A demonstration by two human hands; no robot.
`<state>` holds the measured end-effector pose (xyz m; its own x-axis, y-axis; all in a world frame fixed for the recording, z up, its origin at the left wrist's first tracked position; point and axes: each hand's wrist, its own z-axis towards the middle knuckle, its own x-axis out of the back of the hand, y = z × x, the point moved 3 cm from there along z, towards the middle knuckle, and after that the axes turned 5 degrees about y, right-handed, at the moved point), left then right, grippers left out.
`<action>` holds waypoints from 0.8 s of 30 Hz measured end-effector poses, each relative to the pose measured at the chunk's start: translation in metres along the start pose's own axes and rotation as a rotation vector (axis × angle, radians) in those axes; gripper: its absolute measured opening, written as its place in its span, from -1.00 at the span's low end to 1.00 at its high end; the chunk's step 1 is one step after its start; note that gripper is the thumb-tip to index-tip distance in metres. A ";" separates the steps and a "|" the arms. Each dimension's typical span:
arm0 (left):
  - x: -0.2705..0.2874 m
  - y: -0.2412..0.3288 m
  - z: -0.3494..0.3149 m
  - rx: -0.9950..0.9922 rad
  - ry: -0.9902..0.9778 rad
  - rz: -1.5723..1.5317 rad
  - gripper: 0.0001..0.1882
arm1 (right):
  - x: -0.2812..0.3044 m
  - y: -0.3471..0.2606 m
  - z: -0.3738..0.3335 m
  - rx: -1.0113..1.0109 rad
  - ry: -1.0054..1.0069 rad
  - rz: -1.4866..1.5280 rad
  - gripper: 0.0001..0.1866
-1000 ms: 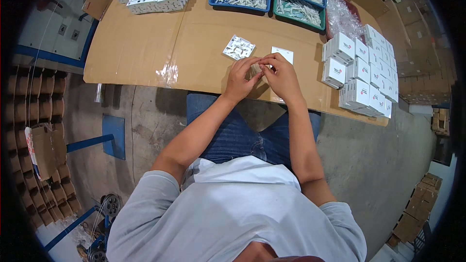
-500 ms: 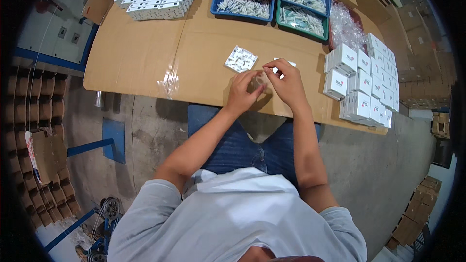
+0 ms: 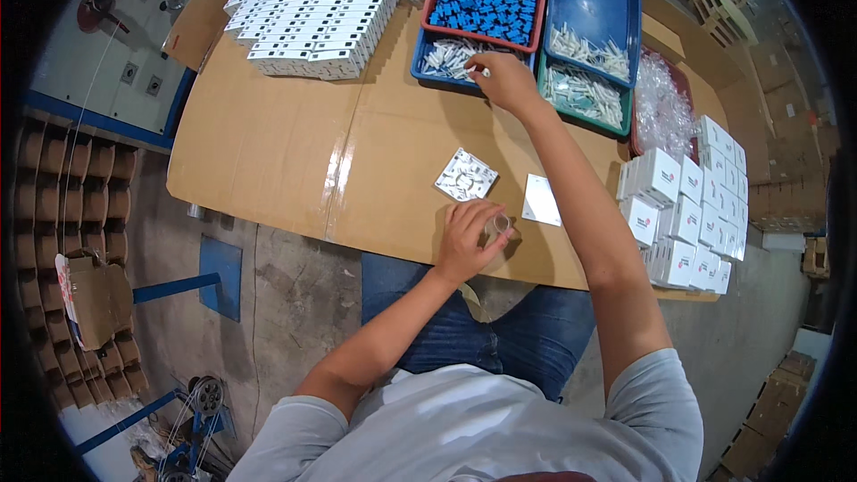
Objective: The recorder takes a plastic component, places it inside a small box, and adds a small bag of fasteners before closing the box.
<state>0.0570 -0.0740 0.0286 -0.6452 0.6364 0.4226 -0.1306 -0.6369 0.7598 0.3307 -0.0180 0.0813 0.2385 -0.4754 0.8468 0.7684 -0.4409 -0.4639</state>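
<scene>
My left hand is closed around a small clear plastic bag, its round mouth facing up, near the table's front edge. Stretched out to the far side, my right hand is at the blue tray of small white stick-like pieces. Its fingertips pinch what looks like one such white piece. Just beyond my left hand lies a square white plastic frame with fittings on its face. A flat white plate rests under my right forearm, partly hidden by it.
A red tray of blue parts overlaps the blue tray. Further right are another blue tray, a green tray and a bin of clear bags. White boxes stack at the right edge, white units far left.
My right hand has left the clear bag and reached away to the tray of white pieces. My left hand still holds the bag. The whole view has shifted, showing more of the table's far side.
</scene>
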 end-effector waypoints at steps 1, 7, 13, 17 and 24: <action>-0.001 0.000 0.001 0.001 -0.002 0.009 -0.57 | -0.010 -0.003 0.012 0.004 0.001 0.005 -0.79; -0.002 -0.003 0.001 0.014 -0.037 0.024 -0.54 | -0.070 -0.020 0.060 0.096 -0.037 -0.134 -0.75; -0.002 -0.001 0.004 0.023 -0.045 0.022 -0.54 | -0.092 -0.013 0.068 0.092 0.118 -0.186 -0.78; -0.001 -0.001 0.004 0.025 -0.046 0.021 -0.55 | -0.087 -0.010 0.063 0.095 0.139 -0.249 -0.80; -0.001 0.000 0.004 0.028 -0.025 0.014 -0.57 | -0.053 -0.004 0.041 0.014 0.163 0.001 -0.85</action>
<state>0.0609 -0.0729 0.0302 -0.6274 0.6388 0.4453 -0.1009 -0.6337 0.7670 0.3389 0.0404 0.0487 0.1406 -0.5931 0.7928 0.7770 -0.4302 -0.4596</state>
